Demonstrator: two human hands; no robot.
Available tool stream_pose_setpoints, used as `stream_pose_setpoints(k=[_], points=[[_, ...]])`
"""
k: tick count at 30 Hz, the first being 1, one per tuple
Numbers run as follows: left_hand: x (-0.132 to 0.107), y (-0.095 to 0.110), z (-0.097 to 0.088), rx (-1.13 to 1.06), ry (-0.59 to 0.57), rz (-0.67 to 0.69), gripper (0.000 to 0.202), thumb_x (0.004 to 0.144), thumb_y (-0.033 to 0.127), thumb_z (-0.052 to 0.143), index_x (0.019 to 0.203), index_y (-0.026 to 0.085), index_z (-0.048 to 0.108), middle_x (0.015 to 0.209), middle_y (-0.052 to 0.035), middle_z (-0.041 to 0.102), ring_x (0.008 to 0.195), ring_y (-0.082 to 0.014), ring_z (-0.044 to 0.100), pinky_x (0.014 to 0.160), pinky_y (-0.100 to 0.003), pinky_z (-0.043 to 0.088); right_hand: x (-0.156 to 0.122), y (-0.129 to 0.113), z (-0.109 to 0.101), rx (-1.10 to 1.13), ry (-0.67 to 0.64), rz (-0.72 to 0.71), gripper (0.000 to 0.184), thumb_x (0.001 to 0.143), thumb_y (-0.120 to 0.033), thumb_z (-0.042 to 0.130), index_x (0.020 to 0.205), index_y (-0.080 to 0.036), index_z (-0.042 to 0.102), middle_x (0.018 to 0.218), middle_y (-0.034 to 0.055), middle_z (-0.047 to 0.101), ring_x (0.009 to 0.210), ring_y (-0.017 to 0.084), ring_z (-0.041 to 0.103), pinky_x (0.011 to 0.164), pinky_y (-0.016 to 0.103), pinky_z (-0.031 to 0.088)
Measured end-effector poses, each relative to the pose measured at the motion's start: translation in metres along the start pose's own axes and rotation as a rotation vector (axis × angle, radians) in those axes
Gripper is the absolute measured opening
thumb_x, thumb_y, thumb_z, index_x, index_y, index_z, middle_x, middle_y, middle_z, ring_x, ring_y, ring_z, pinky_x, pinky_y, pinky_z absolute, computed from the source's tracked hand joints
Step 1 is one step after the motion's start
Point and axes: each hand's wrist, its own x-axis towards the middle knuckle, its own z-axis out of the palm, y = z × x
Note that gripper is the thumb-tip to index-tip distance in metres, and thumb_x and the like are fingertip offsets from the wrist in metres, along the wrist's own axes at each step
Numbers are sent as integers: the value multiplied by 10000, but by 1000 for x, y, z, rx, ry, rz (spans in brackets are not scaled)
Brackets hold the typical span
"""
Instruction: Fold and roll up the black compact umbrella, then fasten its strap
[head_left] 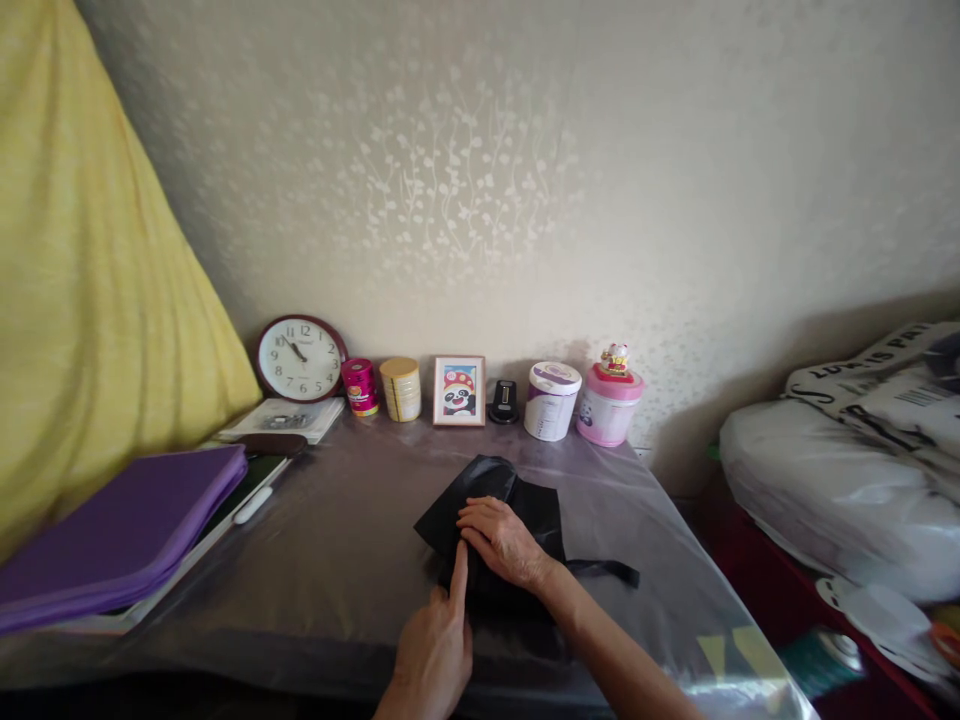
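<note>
On the table in front of me lies a folded, dark black item of smooth thin material (536, 505), with a narrow strap (611, 570) trailing to its right. I cannot tell exactly what kind of item it is. My right hand (502, 540) rests flat on top, its fingers pointing left across the folds. From below, my left hand (435, 640) reaches in with its index finger stretched forward against the black material, close to the right fingertips. Its other fingers are curled, and its thumb is hardly visible. The item's lower part is partly hidden by my hands and right forearm.
Along the wall stand a clock (300, 358), a pink can (361, 388), a yellow-lidded can (401, 390), a framed panda picture (459, 391), a small black device (504, 402) and two tubs (553, 405). Purple folders (135, 525) lie left; plastic-wrapped bags (832, 500) sit right.
</note>
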Motion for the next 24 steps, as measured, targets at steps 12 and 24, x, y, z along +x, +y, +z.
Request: stream_pose_setpoints(k=[12,24], points=[[2,-2,3,-94,-34,-40,696,817,149,334,1379,144,-75,1069,-139,570,824,-186,595,662,-273,396,39,72,7,-225,-24,166,254,879,-269,414,950,-211,651,1095,46,620,1162,197,430,997,380,253],[2,0,0,-104,-60,-86,644,820,175,336,1386,114,34,1030,-140,592,840,-194,594,675,-282,393,50,96,1,-273,41,538,281,875,-286,381,1001,-162,599,1035,94,628,974,194,556,880,321,367]])
